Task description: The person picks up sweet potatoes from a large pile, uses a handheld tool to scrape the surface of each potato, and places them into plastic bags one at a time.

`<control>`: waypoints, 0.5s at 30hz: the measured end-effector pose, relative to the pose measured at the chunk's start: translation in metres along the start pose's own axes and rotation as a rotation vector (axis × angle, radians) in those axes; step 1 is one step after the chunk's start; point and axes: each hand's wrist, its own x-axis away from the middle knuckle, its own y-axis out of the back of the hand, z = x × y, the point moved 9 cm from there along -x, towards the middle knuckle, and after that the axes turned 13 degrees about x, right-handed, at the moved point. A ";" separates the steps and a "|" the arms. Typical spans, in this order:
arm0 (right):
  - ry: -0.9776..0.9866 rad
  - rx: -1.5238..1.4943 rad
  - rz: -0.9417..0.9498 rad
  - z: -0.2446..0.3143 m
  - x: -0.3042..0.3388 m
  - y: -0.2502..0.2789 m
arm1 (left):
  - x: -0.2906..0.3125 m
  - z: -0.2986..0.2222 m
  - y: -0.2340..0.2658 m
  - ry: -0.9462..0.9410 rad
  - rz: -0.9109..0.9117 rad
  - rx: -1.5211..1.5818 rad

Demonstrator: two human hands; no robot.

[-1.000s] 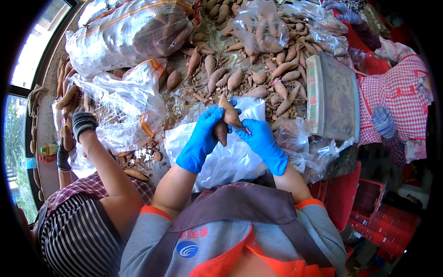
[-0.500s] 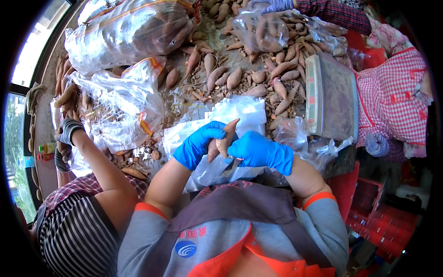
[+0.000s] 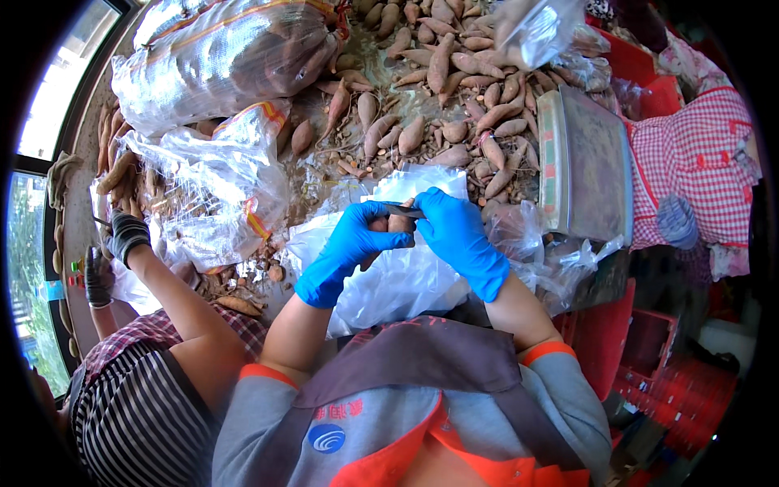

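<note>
Both my hands wear blue gloves and meet over the middle of the table. My left hand (image 3: 347,247) is closed round sweet potatoes (image 3: 398,228), seemingly two pressed side by side, with its fingers hiding much of them. In my right hand (image 3: 449,227) is a small knife (image 3: 402,210). Its dark blade lies across the upper end of the sweet potatoes, touching or almost touching them. The handle is covered by my right fingers. Under my hands spread clear plastic bags (image 3: 434,280).
Loose sweet potatoes (image 3: 454,61) heap across the far table. A full woven sack (image 3: 219,65) lies far left, a flat scale (image 3: 588,166) right. At left are a co-worker's striped gloved hands (image 3: 130,235); at right another person's checked apron (image 3: 690,166). Red crates (image 3: 649,349) stand lower right.
My right hand has risen, bringing the knife to the upper end of the sweet potatoes, which my left hand has tilted. At the far right, a plastic bag has lifted away, exposing more sweet potatoes.
</note>
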 end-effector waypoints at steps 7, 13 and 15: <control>-0.296 0.057 0.066 -0.090 0.000 -0.039 | 0.019 -0.036 -0.018 -0.188 0.106 0.004; -0.226 -0.858 -0.052 -0.058 0.044 -0.017 | 0.054 -0.063 0.045 -0.394 -0.088 0.229; -0.201 -0.699 -0.024 -0.043 0.058 -0.027 | 0.053 -0.055 0.032 -0.293 -0.086 0.091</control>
